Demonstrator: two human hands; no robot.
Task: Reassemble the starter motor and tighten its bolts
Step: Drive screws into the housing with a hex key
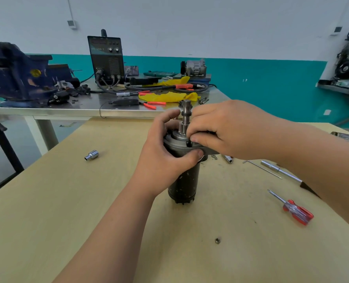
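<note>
A: Where's the starter motor [185, 180]?
B: Standing on end on the wooden table [88, 201], shaft [186, 111] pointing up. Dark body below, grey flange on top.
A: Hands?
B: The left hand [165, 158] is wrapped round the motor's upper housing, at the flange. Thumb on the near side, fingers curled round the far side. Full grip.
A: And the other?
B: The right hand [228, 131] reaches in from the motor's right, over the flange. Fingers curled, thumb and forefinger closed together on the flange top, right beside the shaft. Something small and dark at the tips; can't tell what.
A: Loose bits?
B: Socket [91, 155] lying well left of the motor. Nut [217, 240] on the near side of the motor, slightly right, well apart from it. Red-handled screwdriver [294, 211] right of the motor, nearer the person. Thin rod [263, 170] and steel tool bar [279, 171] also right of the motor, the bar running under the right forearm. Small second socket [228, 159] just right of the flange, on the table.
A: Behind the motor?
B: Metal bench [83, 108]. Yellow cloth [167, 97] and orange-handled pliers [152, 104] straight behind the motor, welder box [107, 60] behind-left, blue vise [16, 74] far left.
</note>
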